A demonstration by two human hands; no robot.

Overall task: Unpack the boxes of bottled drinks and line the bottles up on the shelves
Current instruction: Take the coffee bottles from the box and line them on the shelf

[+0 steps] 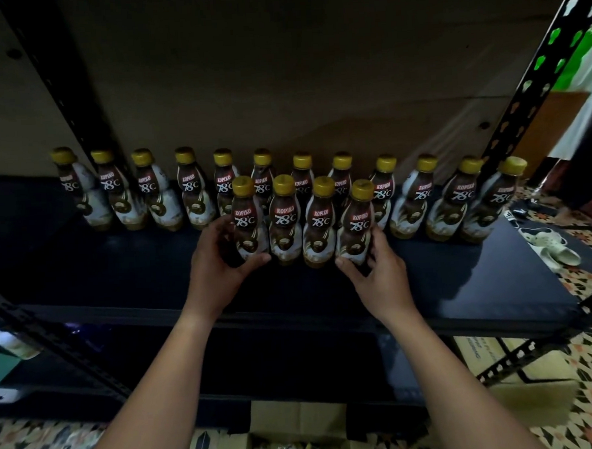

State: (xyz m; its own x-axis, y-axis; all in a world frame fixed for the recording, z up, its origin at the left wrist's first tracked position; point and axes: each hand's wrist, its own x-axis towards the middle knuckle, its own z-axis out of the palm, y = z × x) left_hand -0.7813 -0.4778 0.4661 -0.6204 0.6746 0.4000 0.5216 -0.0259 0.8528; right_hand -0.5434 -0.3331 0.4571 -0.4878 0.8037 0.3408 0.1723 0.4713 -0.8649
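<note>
Bare shelf [125, 267] left and right of both hands [217, 262]. Just beyond the fingers, four front bottles [284, 225]; behind, a full back row [190, 188]. Upright post [534, 84] far right.

Both hands fwd, arms outstretched; left hand [217, 262] & right hand [376, 271] fingers curled.

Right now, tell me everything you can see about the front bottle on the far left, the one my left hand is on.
The leftmost front bottle stands upright on the dark shelf, first in a front group of four. It has a gold screw cap and a brown and white wrap reading KOPIKO 78°C, seemingly plastic. The left hand grips its lower body, thumb across the base. The next bottle stands tight against it.
</note>
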